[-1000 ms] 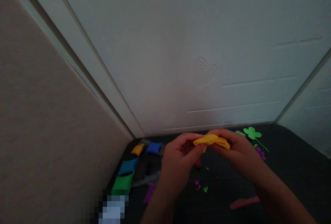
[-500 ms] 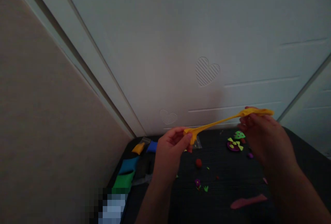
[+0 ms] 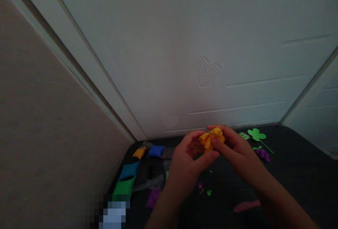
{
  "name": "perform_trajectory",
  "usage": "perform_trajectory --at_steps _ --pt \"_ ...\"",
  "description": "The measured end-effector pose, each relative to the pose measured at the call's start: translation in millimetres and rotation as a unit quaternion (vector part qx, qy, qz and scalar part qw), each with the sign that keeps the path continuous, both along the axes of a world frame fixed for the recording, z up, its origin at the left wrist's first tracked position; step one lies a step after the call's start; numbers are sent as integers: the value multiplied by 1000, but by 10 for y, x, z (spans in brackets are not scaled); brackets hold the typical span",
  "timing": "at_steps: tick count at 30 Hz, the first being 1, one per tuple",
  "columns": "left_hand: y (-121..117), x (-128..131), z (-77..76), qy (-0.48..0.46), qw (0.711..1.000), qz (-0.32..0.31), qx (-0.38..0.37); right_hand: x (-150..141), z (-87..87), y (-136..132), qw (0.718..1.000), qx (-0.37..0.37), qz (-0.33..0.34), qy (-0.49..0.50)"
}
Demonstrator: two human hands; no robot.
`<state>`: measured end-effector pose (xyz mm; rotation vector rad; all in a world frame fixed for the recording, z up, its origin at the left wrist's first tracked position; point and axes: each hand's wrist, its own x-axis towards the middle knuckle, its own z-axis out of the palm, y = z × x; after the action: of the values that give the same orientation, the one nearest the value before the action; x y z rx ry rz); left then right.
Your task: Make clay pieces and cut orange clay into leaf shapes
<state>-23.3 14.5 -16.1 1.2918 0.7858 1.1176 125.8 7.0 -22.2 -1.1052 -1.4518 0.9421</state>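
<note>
Between my hands, raised above the dark table, is a crumpled lump of yellow modelling clay [image 3: 212,139]. My left hand [image 3: 192,155] holds it from the left, its thumb stretched out beneath. From the right, my right hand [image 3: 233,144] pinches the lump between thumb and fingers. On the table below lie a small purple clay flower [image 3: 200,186] and a bit of green clay grass [image 3: 208,193]. A pink plastic knife [image 3: 246,206] lies near my right forearm, which hides part of it.
Clay packets line the left: orange [image 3: 139,152], blue [image 3: 156,150], teal [image 3: 129,170], green [image 3: 124,187] and purple [image 3: 153,198]. At the back right are a green clover shape [image 3: 256,135] and a purple grape-like cluster [image 3: 263,154]. A white panel with embossed hearts [image 3: 207,72] stands behind the table.
My hands have come together from wide apart. The yellow modelling clay, stretched into a long strand before, is now gathered into one crumpled lump. My right hand has moved left and down.
</note>
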Motion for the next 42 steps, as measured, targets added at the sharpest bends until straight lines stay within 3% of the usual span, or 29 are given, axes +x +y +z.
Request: perform_trajectory --at_steps 4,9,13,18,22,24,28,31,36,39,42 --pt "14 -6 -27 29 999 12 -20 47 54 -7 999 11 36 -33" --pt "33 -26 -61 61 998 7 -5 58 98 -20 994 -16 104 9" --pt "-3 -13 -16 42 999 -6 -15 56 40 1 997 -26 67 29" --pt "-11 -48 22 -6 1000 -19 -22 143 25 34 980 -29 25 193" --pt "115 -135 -14 -76 996 12 -33 344 106 28 953 -27 -30 300" --pt "195 -174 -27 -131 989 53 -51 434 147 -25 948 -25 -26 315" --pt "278 -191 -27 -210 967 123 -70 403 203 -198 959 -34 60 276" --pt "234 -150 -24 -200 971 120 -53 225 237 -268 976 -38 116 179" --pt "56 -65 -10 -131 991 29 -6 59 226 -193 997 46 62 15" --pt "-24 -23 26 -116 993 -14 9 72 166 -132 997 49 55 26" --pt "-61 7 59 -76 997 1 -1 72 121 -96 995 5 69 68"
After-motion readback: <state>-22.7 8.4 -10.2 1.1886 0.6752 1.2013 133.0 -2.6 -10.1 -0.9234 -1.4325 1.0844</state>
